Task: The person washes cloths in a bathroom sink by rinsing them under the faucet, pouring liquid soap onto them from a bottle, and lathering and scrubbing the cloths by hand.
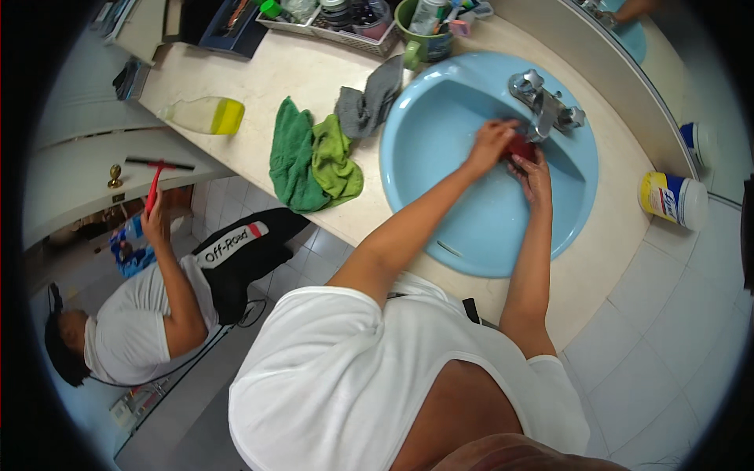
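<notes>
Both my hands are inside the light blue sink, under the chrome faucet. Between them is a dark red thing, partly covered by my fingers and blurred, so its kind cannot be made out. My left hand closes on its left side, fingers bent over it. From below, my right hand grips it with thumb and fingers. On the counter left of the sink lie a grey cloth, a light green cloth and a dark green cloth.
A bottle of yellow liquid lies at the counter's left edge. A green mug and a basket of toiletries stand behind. A white-lidded tub is at the right. On the left, another person holds a red squeegee.
</notes>
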Tool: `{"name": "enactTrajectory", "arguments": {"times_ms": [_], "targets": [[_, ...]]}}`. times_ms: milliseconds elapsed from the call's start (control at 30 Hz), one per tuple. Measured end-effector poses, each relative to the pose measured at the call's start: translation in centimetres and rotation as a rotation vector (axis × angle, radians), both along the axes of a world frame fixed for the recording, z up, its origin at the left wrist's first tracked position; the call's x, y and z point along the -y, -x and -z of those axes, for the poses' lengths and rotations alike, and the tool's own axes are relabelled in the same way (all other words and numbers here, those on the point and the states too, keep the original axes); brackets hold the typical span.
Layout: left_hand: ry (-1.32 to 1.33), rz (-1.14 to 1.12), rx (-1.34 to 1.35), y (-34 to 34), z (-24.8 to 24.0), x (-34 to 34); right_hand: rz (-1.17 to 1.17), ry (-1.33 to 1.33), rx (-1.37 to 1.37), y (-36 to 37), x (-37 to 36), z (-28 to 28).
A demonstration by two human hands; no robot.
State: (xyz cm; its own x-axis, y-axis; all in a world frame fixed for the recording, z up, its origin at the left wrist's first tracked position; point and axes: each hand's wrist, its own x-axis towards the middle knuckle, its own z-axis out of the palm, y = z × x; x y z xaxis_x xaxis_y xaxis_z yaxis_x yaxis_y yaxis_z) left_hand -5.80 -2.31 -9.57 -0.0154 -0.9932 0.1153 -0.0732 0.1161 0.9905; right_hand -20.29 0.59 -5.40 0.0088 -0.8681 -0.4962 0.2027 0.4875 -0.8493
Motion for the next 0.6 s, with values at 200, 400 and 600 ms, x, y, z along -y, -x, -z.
{"name": "enactTrajectory", "arguments": {"times_ms": [200,400,600], "targets": [[-0.85,-0.035,-0.644,-1.9,-5.1,-1.6,0.302,0.099,0.387,4.6,-1.9,2.9],[-0.714,0.361,-0.42,1.2,-6.0,-0.8,0.469,0.122,0.123,0.7,-1.7,3.5],[-0.785,0.367,-1.038,1.7,-6.4,-1.3,0.615,0.071,0.262,0.7,-1.4,2.4]]}}
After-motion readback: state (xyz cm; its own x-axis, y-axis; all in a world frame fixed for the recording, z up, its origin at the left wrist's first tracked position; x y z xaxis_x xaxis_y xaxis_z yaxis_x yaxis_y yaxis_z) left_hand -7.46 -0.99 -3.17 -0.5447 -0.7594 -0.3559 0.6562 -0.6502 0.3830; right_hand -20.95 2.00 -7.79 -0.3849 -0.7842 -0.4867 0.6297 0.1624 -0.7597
